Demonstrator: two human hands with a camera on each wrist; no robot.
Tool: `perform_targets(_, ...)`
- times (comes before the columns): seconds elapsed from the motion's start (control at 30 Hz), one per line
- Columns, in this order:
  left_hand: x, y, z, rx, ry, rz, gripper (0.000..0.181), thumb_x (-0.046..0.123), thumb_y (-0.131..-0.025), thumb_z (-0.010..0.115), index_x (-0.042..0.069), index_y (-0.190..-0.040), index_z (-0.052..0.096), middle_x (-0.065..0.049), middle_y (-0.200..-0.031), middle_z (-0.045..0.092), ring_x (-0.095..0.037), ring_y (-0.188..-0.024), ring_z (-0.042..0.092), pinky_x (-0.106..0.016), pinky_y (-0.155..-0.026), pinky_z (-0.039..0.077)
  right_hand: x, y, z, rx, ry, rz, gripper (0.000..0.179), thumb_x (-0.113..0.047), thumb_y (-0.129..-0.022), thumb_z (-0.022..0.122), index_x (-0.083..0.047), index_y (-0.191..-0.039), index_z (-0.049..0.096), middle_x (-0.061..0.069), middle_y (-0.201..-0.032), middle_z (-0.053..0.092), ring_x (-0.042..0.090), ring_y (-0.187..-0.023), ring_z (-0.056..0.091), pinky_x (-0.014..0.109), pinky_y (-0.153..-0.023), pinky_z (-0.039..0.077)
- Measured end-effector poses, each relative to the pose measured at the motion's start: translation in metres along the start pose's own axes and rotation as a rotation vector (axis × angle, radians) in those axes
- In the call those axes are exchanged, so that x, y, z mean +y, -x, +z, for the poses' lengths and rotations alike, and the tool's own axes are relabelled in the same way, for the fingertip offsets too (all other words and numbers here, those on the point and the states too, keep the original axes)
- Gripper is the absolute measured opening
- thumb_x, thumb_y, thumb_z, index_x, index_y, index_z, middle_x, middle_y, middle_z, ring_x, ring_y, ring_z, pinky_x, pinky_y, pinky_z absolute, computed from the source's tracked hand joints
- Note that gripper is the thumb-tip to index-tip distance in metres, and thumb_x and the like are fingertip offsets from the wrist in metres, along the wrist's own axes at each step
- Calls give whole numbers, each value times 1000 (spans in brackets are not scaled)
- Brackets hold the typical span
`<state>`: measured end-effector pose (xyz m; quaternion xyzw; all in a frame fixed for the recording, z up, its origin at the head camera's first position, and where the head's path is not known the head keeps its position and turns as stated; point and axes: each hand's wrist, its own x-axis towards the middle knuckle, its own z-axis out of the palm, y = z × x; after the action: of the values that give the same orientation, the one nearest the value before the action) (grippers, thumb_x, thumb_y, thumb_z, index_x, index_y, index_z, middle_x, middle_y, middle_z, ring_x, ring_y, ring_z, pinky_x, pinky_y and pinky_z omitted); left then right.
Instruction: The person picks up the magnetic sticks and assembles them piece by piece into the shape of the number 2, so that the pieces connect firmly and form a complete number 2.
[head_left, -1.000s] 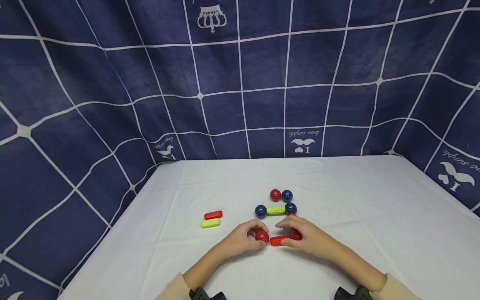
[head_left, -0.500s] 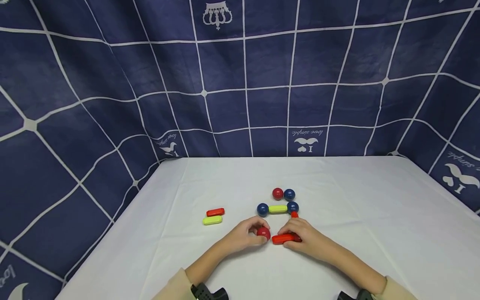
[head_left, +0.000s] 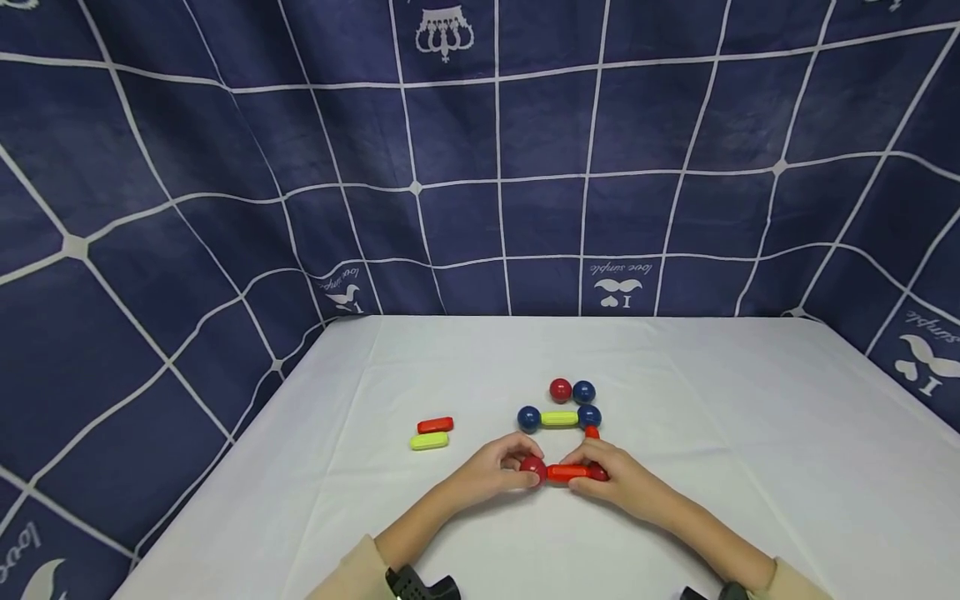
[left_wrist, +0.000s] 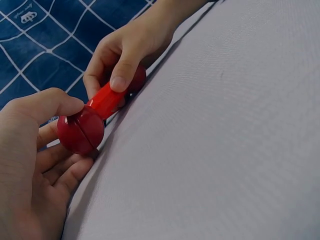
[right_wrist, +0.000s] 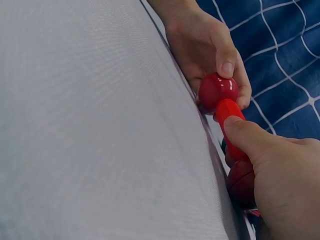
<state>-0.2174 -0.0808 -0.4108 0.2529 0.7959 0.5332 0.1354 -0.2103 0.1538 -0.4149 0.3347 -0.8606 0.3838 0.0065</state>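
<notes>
My left hand [head_left: 486,475] pinches a glossy red ball [left_wrist: 81,129] between thumb and fingers. My right hand [head_left: 626,479] grips a red rod [head_left: 567,473], whose left end meets that ball. A second red ball [right_wrist: 242,184] sits at the rod's other end, partly hidden by the right hand. Beyond that hand, another red rod [head_left: 592,432] runs back to a blue ball [head_left: 589,416]. From there a yellow-green rod [head_left: 558,419] joins a further blue ball [head_left: 528,419] on the left. All lie low over the white table.
Behind the joined pieces, a loose red ball [head_left: 560,390] and a blue ball [head_left: 583,392] lie side by side. To the left are a red rod [head_left: 435,425] and a yellow-green rod [head_left: 429,441]. A dark blue checked curtain [head_left: 540,217] surrounds the white table [head_left: 712,383].
My right hand has closed its fingers around the red rod. The gap between that rod and the left hand's red ball has gone; they now touch. The head view has shifted slightly.
</notes>
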Motion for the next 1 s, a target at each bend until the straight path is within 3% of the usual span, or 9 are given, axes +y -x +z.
perform_targets(0.17, 1, -1, -1, -3, 0, 14, 26, 17, -81, 63, 9, -105, 58, -4, -100, 59, -7, -91, 51, -17, -82, 44, 2, -1, -1, 8, 12, 2, 20, -34, -85, 60, -22, -101, 61, -8, -99, 62, -1, -87, 50, 22, -79, 44)
perform_targets(0.4, 3, 0, 0, -11, 6, -12, 30, 16, -81, 65, 9, -109, 57, -6, -105, 59, -8, -95, 51, -14, -85, 43, 1, 0, -1, 32, 60, -8, 21, -34, -85, 61, -23, -103, 61, -9, -101, 62, 1, -91, 51, 25, -82, 44)
perform_targets(0.67, 2, 0, 0, 23, -17, -35, 30, 15, -81, 65, 12, -109, 57, -4, -106, 59, -12, -97, 54, -17, -85, 44, 0, 0, -6, 32, 67, -17, 28, -34, -84, 63, -21, -109, 59, -7, -105, 58, 5, -93, 53, 23, -85, 45)
perform_targets(0.83, -2, -1, 0, 33, -43, -29, 28, 15, -81, 63, 12, -109, 56, -3, -106, 59, -13, -97, 54, -18, -84, 45, 2, 1, -13, 45, 176, -17, 30, -38, -80, 66, -25, -107, 61, -8, -109, 54, 11, -99, 49, 33, -87, 47)
perform_targets(1.0, -3, -2, -1, 47, -55, -23, 28, 15, -82, 62, 13, -109, 56, -4, -107, 59, -14, -97, 54, -19, -83, 45, 6, 5, -22, 36, 193, 25, 30, -37, -77, 69, -27, -103, 60, -11, -101, 50, 5, -89, 47, 23, -73, 45)
